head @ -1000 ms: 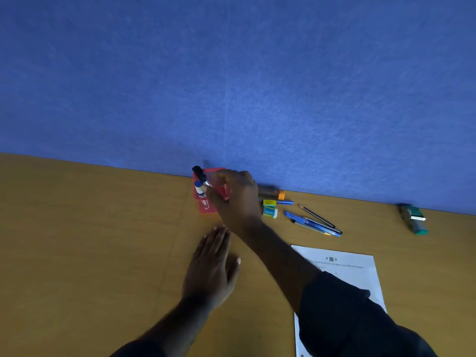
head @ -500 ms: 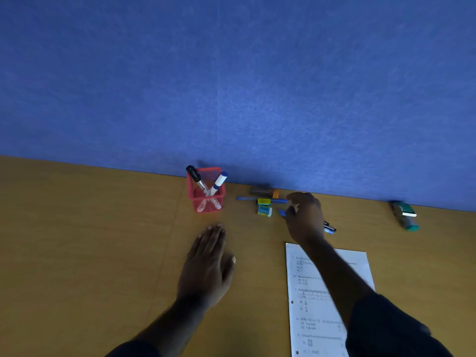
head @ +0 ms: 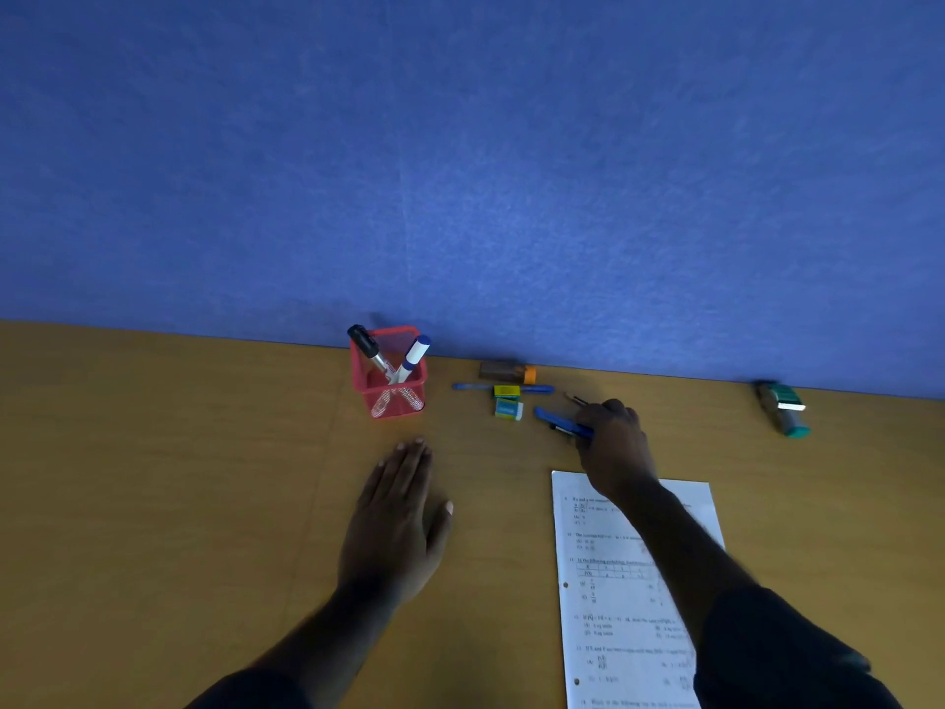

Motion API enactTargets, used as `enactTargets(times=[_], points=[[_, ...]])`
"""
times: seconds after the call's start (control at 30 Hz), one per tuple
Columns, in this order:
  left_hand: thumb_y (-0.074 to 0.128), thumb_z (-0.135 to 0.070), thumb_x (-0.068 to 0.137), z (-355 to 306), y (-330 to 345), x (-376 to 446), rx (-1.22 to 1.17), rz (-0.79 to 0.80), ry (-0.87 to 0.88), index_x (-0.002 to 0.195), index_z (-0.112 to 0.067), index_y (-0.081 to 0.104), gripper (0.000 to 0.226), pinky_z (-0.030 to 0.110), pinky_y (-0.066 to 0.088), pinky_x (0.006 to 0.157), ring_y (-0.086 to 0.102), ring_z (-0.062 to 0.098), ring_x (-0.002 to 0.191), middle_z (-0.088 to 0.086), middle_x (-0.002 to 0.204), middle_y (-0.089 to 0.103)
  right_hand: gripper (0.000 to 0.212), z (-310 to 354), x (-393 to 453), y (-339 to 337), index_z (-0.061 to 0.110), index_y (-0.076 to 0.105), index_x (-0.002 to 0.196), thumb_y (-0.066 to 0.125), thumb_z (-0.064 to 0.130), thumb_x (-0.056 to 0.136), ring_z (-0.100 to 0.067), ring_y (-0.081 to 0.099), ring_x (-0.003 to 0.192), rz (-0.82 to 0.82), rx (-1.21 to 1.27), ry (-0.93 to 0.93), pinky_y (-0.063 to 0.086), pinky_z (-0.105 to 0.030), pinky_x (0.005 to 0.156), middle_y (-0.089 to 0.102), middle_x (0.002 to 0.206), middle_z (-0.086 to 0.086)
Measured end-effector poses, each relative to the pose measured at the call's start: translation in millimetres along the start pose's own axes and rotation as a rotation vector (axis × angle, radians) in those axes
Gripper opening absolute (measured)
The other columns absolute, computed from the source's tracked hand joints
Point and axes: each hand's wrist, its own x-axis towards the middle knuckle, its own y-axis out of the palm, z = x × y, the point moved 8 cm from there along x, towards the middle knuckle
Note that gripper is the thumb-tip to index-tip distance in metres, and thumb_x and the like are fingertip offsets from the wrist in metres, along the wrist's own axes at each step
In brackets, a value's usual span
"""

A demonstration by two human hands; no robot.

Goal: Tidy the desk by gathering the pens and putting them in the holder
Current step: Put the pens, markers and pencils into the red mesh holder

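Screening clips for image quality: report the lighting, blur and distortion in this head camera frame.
Head view: dim, even light with a blue cast, no glare; both hands read very dark. The right hand over the blue pens is slightly blurred, and the worksheet print is too soft to read. The wide lens bows the desk edge. The red holder is fairly sharp.

Red mesh holder (head: pixel 391 388) upright, two markers (head: pixel 394 358) inside; blue pens (head: pixel 562 424) seemingly gripped.

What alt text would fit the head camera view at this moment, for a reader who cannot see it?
A person's right hand closes over blue pens lying on a wooden desk, while the left hand rests flat. A red mesh holder with two markers stands to the left by the blue wall; erasers and a printed sheet lie nearby.
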Motion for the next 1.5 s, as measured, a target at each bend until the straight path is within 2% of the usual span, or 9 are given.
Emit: enactTargets(times=[0.13, 0.33, 0.77, 0.9, 1.03, 1.13, 1.3, 1.4, 1.5], points=[[0.042, -0.044, 0.095, -0.4, -0.2, 0.3, -0.006, -0.003, 0.002, 0.149, -0.006, 0.041, 0.066, 0.036, 0.017, 0.121, 0.033, 0.025, 0.146, 0.009, 0.157, 0.038, 0.022, 4.4, 5.8, -0.2, 0.013, 0.066, 0.110, 0.064, 0.014, 0.088, -0.026, 0.051, 0.103, 0.016, -0.021, -0.067, 0.046, -0.039, 0.085, 0.059, 0.108, -0.009], [0.042, -0.045, 0.096, -0.5, -0.7, -0.2, -0.001, -0.009, 0.001, 0.150, -0.006, 0.040, 0.066, 0.036, 0.018, 0.121, 0.032, 0.024, 0.146, 0.009, 0.158, 0.037, 0.019, 17.2, 14.2, 6.0, 0.012, 0.062, 0.109, 0.058, 0.010, 0.091, -0.018, 0.052, 0.087, 0.092, -0.047, -0.151, 0.039, -0.027, 0.067, 0.061, 0.099, -0.008], [0.043, -0.045, 0.096, 1.0, 2.6, 0.0, 0.006, -0.005, -0.007, 0.151, -0.008, 0.037, 0.067, 0.035, 0.017, 0.121, 0.027, 0.020, 0.149, 0.005, 0.160, 0.033, 0.028, 37.2, 26.6, 12.0, 0.007, 0.056, 0.115, 0.053, 0.001, 0.088, -0.026, 0.057, 0.097, 0.154, -0.166, -0.189, 0.051, -0.035, 0.075, 0.063, 0.106, -0.013], [0.044, -0.045, 0.096, 0.9, 1.8, -0.7, -0.007, -0.016, -0.002, 0.151, -0.008, 0.038, 0.067, 0.036, 0.018, 0.121, 0.027, 0.020, 0.149, 0.005, 0.160, 0.033, 0.026, 55.1, 29.0, -3.3, 0.008, 0.056, 0.115, 0.053, 0.003, 0.090, -0.026, 0.058, 0.088, 0.051, 0.011, -0.208, 0.045, -0.033, 0.068, 0.063, 0.100, -0.014], [0.045, -0.044, 0.096, 1.3, 3.5, -0.6, -0.014, -0.020, -0.003, 0.151, -0.008, 0.037, 0.067, 0.039, 0.022, 0.120, 0.026, 0.020, 0.149, 0.006, 0.161, 0.033, 0.006, 95.9, 36.4, -48.4, 0.011, 0.056, 0.087, 0.055, 0.006, 0.091, -0.019, 0.051, 0.068, -0.097, 0.289, -0.221, 0.036, -0.029, 0.055, 0.056, 0.080, -0.006], [0.043, -0.046, 0.097, 1.3, 4.2, -1.1, -0.011, -0.013, -0.005, 0.153, -0.008, 0.035, 0.068, 0.039, 0.021, 0.120, 0.023, 0.019, 0.150, 0.005, 0.162, 0.030, 0.005, 126.4, 41.4, -78.2, 0.005, 0.059, 0.085, 0.059, 0.008, 0.088, -0.020, 0.053, 0.067, -0.179, 0.507, -0.204, 0.042, -0.034, 0.058, 0.057, 0.075, -0.009], [0.044, -0.045, 0.097, 1.2, 3.6, -0.4, -0.019, -0.015, -0.012, 0.152, -0.008, 0.036, 0.067, 0.040, 0.023, 0.120, 0.025, 0.019, 0.150, 0.005, 0.161, 0.032, 0.014, 177.3, 37.9, -82.3, 0.012, 0.065, 0.094, 0.062, 0.000, 0.088, -0.013, 0.057, 0.072, -0.080, 1.046, -0.165, 0.052, -0.033, 0.066, 0.062, 0.080, -0.005], [0.043, -0.045, 0.097, 0.6, 3.9, -0.2, -0.011, -0.012, -0.012, 0.152, -0.008, 0.036, 0.067, 0.038, 0.021, 0.120, 0.024, 0.019, 0.150, 0.004, 0.161, 0.031, 0.017, 198.1, 37.7, -69.8, 0.011, 0.065, 0.098, 0.062, -0.002, 0.088, -0.011, 0.060, 0.071, -0.024, 1.153, -0.146, 0.053, -0.027, 0.065, 0.064, 0.081, -0.002], [0.041, -0.047, 0.098, 1.4, 4.6, -0.3, -0.011, -0.002, -0.024, 0.153, -0.009, 0.034, 0.067, 0.037, 0.019, 0.120, 0.022, 0.018, 0.150, 0.003, 0.162, 0.029, 0.018, 215.2, 37.2, -54.5, 0.013, 0.065, 0.096, 0.063, -0.003, 0.086, -0.020, 0.064, 0.080, 0.015, 1.172, -0.148, 0.055, -0.039, 0.075, 0.065, 0.083, -0.002]])
